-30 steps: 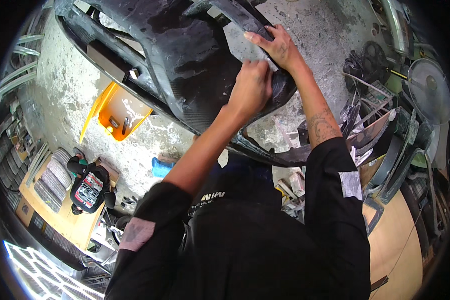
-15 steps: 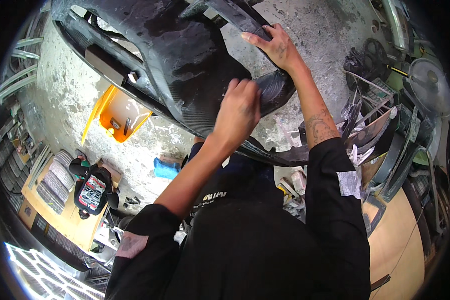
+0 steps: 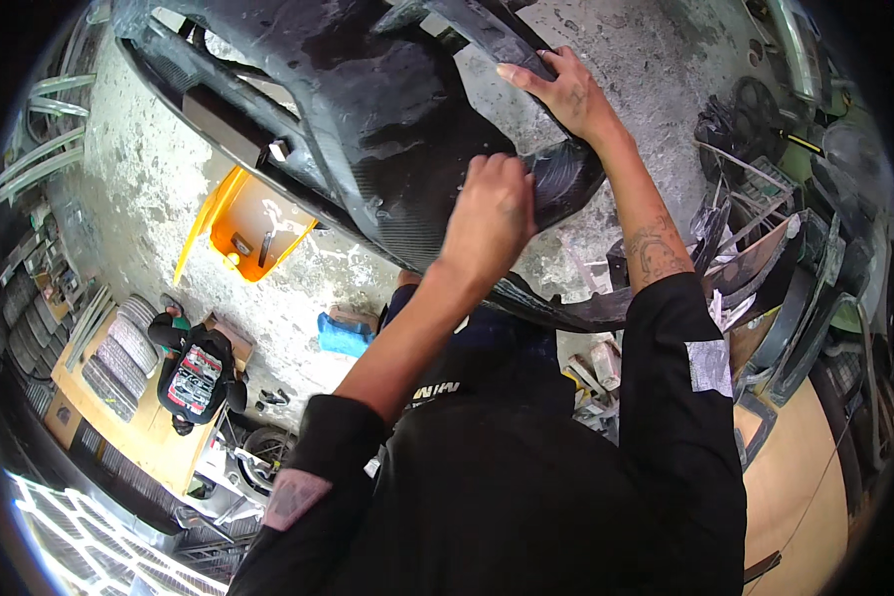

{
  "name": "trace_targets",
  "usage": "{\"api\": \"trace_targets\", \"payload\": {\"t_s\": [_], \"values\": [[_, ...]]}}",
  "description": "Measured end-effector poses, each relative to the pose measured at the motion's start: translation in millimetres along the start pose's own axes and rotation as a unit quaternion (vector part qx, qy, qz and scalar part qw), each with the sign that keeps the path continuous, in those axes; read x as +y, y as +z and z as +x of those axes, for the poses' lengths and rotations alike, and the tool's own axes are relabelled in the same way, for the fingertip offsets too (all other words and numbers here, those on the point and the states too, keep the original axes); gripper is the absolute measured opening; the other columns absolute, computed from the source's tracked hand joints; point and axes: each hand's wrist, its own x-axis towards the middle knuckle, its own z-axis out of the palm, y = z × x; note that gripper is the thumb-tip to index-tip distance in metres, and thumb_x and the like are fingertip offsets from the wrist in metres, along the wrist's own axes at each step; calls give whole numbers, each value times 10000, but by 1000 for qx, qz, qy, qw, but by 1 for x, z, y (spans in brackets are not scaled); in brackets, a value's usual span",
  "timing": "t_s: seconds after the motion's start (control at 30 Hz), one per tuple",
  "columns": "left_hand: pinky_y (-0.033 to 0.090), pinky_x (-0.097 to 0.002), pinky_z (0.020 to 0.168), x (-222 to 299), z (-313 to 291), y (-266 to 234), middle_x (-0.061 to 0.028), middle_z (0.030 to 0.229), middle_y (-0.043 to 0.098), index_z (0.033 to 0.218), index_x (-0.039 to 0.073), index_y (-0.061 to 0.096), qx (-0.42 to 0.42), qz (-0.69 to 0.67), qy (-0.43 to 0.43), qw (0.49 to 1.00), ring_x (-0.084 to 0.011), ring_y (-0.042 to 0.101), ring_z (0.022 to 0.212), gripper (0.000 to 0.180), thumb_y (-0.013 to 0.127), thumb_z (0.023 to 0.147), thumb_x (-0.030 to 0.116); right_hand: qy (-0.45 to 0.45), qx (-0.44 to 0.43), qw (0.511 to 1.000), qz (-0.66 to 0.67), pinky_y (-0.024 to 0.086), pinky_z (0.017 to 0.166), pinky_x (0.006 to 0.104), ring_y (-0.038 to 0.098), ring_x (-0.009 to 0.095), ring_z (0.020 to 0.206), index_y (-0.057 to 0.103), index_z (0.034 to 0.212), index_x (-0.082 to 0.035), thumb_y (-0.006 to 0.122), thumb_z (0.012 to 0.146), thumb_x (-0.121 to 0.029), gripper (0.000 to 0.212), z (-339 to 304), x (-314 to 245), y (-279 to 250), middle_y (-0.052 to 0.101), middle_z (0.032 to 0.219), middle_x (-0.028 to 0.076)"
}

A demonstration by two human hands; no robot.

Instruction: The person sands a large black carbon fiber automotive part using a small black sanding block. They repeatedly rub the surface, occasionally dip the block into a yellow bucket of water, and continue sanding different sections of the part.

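A large black bumper-like car part (image 3: pixel 368 129) with openings and a woven, carbon-like surface fills the upper middle. My left hand (image 3: pixel 492 209) lies against its lower right area, fingers curled into a fist. Whatever those fingers may hold is hidden beneath them. Farther right, my right hand (image 3: pixel 571 94) grips the frame-like arm of the car part, with the thumb pointing left and the fingers bent over the edge. The part's curved lower lip passes in front of my legs.
Below the part's left side stands a yellow-orange bin (image 3: pixel 258 238) with small items inside. A blue bundle (image 3: pixel 344 335) lies on the stained concrete floor. At lower left a person in black (image 3: pixel 197 377) is beside a wooden board (image 3: pixel 154 437) with tyres. Dark panels and scrap (image 3: pixel 795 288) crowd the right.
The whole view has shifted slightly, so the car part and both hands appear farther right. My left hand stays on nearly the same area; my right hand keeps its grip.
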Motion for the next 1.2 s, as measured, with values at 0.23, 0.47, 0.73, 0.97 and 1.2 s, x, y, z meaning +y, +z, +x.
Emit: {"api": "trace_targets", "payload": {"t_s": [0.23,0.47,0.73,0.97,1.2], "values": [[492,-531,740,-11,34,24,-235,846,590,871,-36,569,25,-36,11,999,-452,596,834,113,676,906,-31,-15,39,999,-34,578,962,475,648,420,1129,597,1383,-510,604,992,-184,509,0,7,14,656,1232,241],[494,-525,771,-9,8,6,-234,844,585,856,-29,557,16,-57,5,998,-454,598,861,137,671,924,9,24,30,999,-30,586,950,477,655,422,1132,579,1405,-509,652,926,-112,627,-3,10,24,667,1215,235],[483,-527,732,-5,0,-7,-243,860,585,877,-36,563,-15,-67,-14,998,-456,587,820,120,658,931,16,79,29,996,-24,584,955,464,658,424,1128,590,1390,-512,646,953,-120,590,-8,14,30,659,1234,239],[492,-531,720,-9,-7,-8,-243,837,602,859,-35,586,-23,-114,-19,993,-457,606,802,114,672,921,7,121,16,992,-29,577,977,463,649,444,1159,591,1386,-522,619,987,-168,534,-30,37,47,616,1287,267],[548,-494,766,-17,45,2,-266,868,677,859,-54,648,-53,-143,-86,985,-469,673,835,108,668,912,37,80,-56,995,-1,468,1133,484,580,455,1312,588,1356,-606,618,1004,-510,366,2,4,8,592,1438,257]]}}
